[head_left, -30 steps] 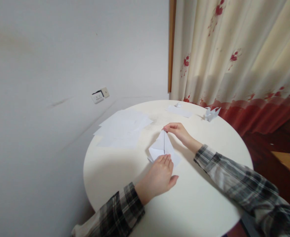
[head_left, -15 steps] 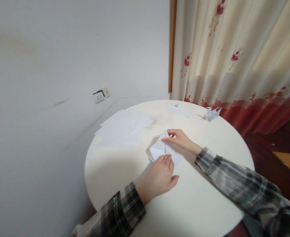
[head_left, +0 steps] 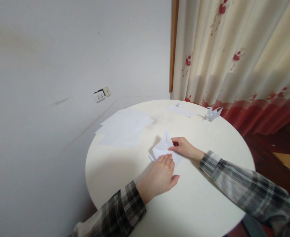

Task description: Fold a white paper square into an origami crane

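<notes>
A folded white paper [head_left: 162, 146] lies on the table in front of me, with a pointed flap reaching away from me. My left hand [head_left: 158, 174] rests on its near edge, fingers stretched out and pressing down, thumb apart to the right. At the paper's right side my right hand [head_left: 184, 147] pinches an edge between thumb and fingers. The left palm and fingers hide the paper's near part.
The round white table [head_left: 115, 171] stands against a wall. Loose white sheets [head_left: 125, 126] spread at its left. Farther back are a small folded paper piece [head_left: 179, 104], a flat sheet [head_left: 182, 111] and an origami crane [head_left: 212, 114]. A curtain [head_left: 216, 49] hangs behind.
My right hand has slid slightly toward me and right along the paper's edge, down from near the tip. The pointed flap now stands out more narrowly. My left hand has barely moved.
</notes>
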`<control>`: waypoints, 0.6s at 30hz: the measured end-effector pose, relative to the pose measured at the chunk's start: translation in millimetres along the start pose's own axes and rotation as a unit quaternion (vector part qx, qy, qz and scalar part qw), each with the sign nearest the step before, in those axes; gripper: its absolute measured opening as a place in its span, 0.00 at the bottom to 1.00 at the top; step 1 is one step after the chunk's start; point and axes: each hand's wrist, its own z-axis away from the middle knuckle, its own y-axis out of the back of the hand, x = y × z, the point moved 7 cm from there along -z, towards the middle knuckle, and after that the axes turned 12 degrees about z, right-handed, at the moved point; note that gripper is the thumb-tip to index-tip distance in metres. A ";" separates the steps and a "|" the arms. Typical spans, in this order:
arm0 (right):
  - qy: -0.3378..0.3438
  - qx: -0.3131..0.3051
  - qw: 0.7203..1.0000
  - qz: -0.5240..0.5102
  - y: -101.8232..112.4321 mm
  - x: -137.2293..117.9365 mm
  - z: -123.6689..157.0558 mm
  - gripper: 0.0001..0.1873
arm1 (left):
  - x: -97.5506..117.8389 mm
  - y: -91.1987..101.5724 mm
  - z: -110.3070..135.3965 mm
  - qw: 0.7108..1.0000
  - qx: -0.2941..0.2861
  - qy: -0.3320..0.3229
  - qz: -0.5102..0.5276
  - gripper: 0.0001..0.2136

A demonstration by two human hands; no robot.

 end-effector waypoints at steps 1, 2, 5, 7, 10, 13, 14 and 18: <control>0.001 -0.008 1.000 -0.002 0.7 1.5 -1.1 0.12 | -1.0 -0.4 0.1 1.000 0.001 0.002 0.003 0.21; 0.003 -0.018 1.000 -0.007 1.2 2.9 -2.1 0.13 | -1.9 -0.9 0.3 1.000 0.001 0.004 0.006 0.21; 0.010 -0.053 0.998 -0.044 0.0 6.2 -3.5 0.15 | -3.8 -2.1 0.4 1.000 0.001 0.006 0.008 0.21; 0.006 -0.060 0.997 -0.057 -0.6 8.9 -3.1 0.15 | -4.3 -2.6 0.4 1.000 -0.001 0.006 0.002 0.21; 0.000 -0.052 0.998 -0.035 -1.5 12.7 -1.5 0.15 | -3.9 -2.2 0.0 1.000 -0.005 0.004 -0.007 0.22; 0.017 -0.042 0.999 -0.008 -2.3 13.3 -0.3 0.14 | -3.1 -1.3 -0.5 1.000 -0.010 0.003 -0.008 0.22; 0.029 -0.034 0.999 0.005 -1.9 12.8 -0.1 0.14 | -2.8 -1.1 -0.6 1.000 -0.012 0.003 -0.007 0.22; 0.068 0.004 0.994 0.090 0.8 12.1 1.7 0.15 | -2.2 -0.2 -0.7 1.000 -0.015 0.005 -0.005 0.22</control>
